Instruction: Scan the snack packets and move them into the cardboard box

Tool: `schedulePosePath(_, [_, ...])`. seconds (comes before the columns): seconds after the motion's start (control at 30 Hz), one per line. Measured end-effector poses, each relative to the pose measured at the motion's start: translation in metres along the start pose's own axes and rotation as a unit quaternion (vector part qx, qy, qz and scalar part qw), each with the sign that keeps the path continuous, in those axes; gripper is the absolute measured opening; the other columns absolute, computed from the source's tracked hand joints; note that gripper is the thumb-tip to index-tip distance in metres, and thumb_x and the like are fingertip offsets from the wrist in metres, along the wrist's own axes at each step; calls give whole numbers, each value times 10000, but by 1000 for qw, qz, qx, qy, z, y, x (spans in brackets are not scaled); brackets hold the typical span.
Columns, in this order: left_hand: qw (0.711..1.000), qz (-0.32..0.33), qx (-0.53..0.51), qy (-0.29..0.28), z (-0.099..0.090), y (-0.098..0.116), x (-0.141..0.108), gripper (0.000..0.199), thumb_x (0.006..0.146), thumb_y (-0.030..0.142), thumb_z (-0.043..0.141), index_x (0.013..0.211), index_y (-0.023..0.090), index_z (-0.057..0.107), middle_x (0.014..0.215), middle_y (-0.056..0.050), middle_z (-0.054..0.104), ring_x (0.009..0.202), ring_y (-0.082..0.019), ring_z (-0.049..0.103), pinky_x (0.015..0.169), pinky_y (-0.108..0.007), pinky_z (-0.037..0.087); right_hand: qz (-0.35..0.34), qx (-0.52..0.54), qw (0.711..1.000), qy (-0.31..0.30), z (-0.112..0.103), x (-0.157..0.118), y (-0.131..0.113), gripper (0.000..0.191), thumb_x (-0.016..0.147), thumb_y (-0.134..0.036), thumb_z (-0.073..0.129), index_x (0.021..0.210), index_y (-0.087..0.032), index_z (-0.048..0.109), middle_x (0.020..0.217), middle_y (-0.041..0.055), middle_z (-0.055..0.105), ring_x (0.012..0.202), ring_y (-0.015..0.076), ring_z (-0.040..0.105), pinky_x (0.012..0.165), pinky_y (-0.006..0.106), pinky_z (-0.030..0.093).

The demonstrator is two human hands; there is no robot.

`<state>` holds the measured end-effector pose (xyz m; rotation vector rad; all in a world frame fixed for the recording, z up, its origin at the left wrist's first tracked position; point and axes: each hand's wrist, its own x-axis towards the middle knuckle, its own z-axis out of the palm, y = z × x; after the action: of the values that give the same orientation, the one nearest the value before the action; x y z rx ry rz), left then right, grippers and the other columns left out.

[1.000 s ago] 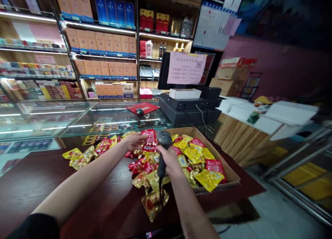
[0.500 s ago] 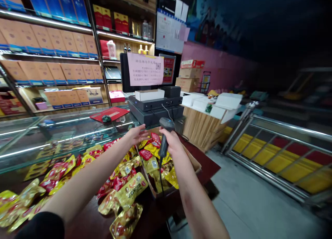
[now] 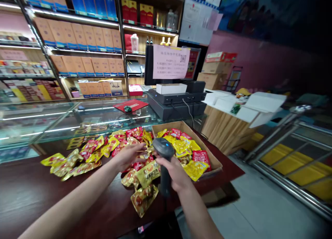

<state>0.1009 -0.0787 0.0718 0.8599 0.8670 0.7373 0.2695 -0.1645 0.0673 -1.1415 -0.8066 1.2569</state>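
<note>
A dark handheld scanner (image 3: 163, 148) with a small blue light on its head stands upright over the bench (image 3: 15, 192), just in front of the cardboard box's left side. The right hand (image 3: 175, 171) is clamped around its handle. The left hand (image 3: 129, 156) is over the loose packets (image 3: 149, 174) with its fingers apart; blur hides whether it touches any. These red, yellow and gold packets spread from beneath both hands toward the bench's far edge and off to the left, and one gold packet (image 3: 144, 198) lies nearest the bench's near edge. The open cardboard box (image 3: 214, 163), filled with more red and yellow packets, sits by the bench's right edge.

Beyond the far edge is a glass display counter (image 3: 95, 111), bearing a red mat (image 3: 136, 104) with a mouse (image 3: 127, 109) on it. To the right of the mat, a monitor (image 3: 149, 68) with a pink sheet (image 3: 169, 63) on its back stands behind a white carton (image 3: 171, 88). Shelves of boxed goods (image 3: 88, 38) line the wall.
</note>
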Motion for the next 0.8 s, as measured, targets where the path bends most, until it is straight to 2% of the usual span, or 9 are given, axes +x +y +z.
schedulePosePath(0.1, [994, 34, 100, 27, -22, -39, -44, 383, 705, 332, 717, 1050, 177, 660, 1090, -126, 642, 985, -242, 608, 738, -310, 535, 43, -8, 999, -29, -3, -34, 29, 332, 601, -282, 737, 912, -179, 684, 921, 60, 697, 898, 232, 612, 810, 339, 449])
schedulePosePath(0.17, [986, 52, 156, 21, -29, -65, -65, 403, 710, 347, 707, 1080, 198, 654, 1007, -107, 674, 928, -230, 626, 735, -298, 520, 54, -34, 998, -16, -9, -54, 48, 330, 606, -270, 736, 919, -189, 674, 926, 54, 695, 922, 240, 601, 848, 361, 434])
schedulePosePath(0.27, [969, 107, 221, 40, -31, -100, -84, 376, 714, 325, 700, 1071, 212, 663, 1013, -100, 673, 943, -232, 621, 798, -300, 494, 61, -67, 996, 19, -16, -73, 71, 284, 620, -249, 718, 894, -193, 667, 900, 40, 692, 924, 232, 598, 870, 357, 423])
schedulePosePath(0.37, [930, 179, 312, 75, -24, -122, -92, 335, 734, 304, 670, 1063, 244, 673, 1096, -92, 637, 997, -232, 596, 856, -302, 468, 71, -41, 996, 29, -14, -79, 85, 295, 614, -230, 709, 902, -192, 662, 914, 32, 690, 929, 217, 604, 860, 330, 433])
schedulePosePath(0.47, [860, 246, 440, 84, -18, -131, -96, 417, 713, 266, 677, 1128, 277, 644, 1174, -75, 590, 1080, -243, 544, 958, -324, 399, 99, 15, 995, 12, -2, -69, 92, 279, 591, -228, 721, 859, -170, 669, 843, 29, 687, 876, 199, 621, 824, 304, 457])
schedulePosePath(0.6, [767, 245, 576, 139, -26, -128, -91, 589, 680, 250, 681, 1253, 256, 543, 1272, -74, 510, 1165, -259, 474, 1002, -354, 348, 133, 119, 983, -34, 18, -36, 97, 226, 560, -153, 716, 780, -154, 662, 780, 10, 667, 827, 152, 622, 824, 275, 477])
schedulePosePath(0.8, [687, 199, 664, 219, -43, -111, -68, 443, 755, 283, 608, 1191, 237, 541, 1138, -91, 562, 1063, -238, 524, 877, -317, 408, 166, 184, 966, -78, 38, 10, 104, 150, 600, -105, 661, 744, -142, 639, 822, 42, 673, 835, 156, 631, 793, 307, 524])
